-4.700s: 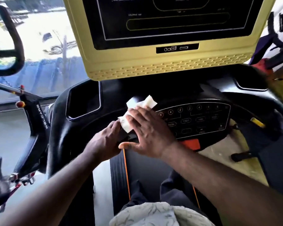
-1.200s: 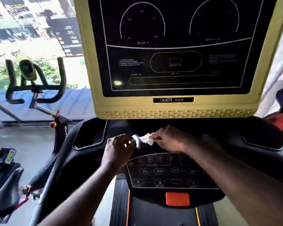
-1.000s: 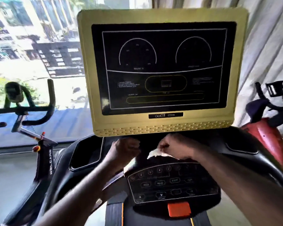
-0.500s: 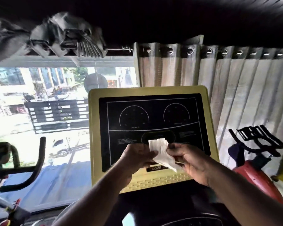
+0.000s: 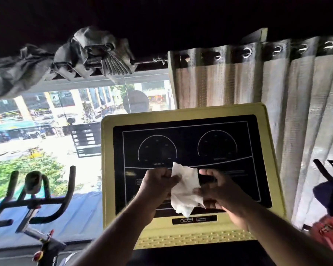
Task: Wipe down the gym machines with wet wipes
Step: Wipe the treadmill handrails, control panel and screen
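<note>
Fingers of the left hand are curled and pinch the upper left edge of the wipe. The right hand pinches the lower right part between its curled fingers. The wipe is white, crumpled and partly opened. It hangs between the two hands, in front of the lower middle of the treadmill screen. Whether it touches the glass cannot be told. The step in hand appears to be opening or refolding the wipe to present a fresh face before the screen is wiped. The next move calls for spreading the wipe flat under one palm and pressing it against the dark panel, then working across the panel and out to the yellow frame. Light pressure is advisable, since a wet wipe can push liquid into the small port strip below the panel. Left of the treadmill an exercise bike stands before a window, well apart from the hands. A bunched curtain sits on the rod above the window, and a drawn curtain hangs behind the screen to the right. A second machine, partly red, shows at the right edge. Nothing stands between the hands and the screen.
</note>
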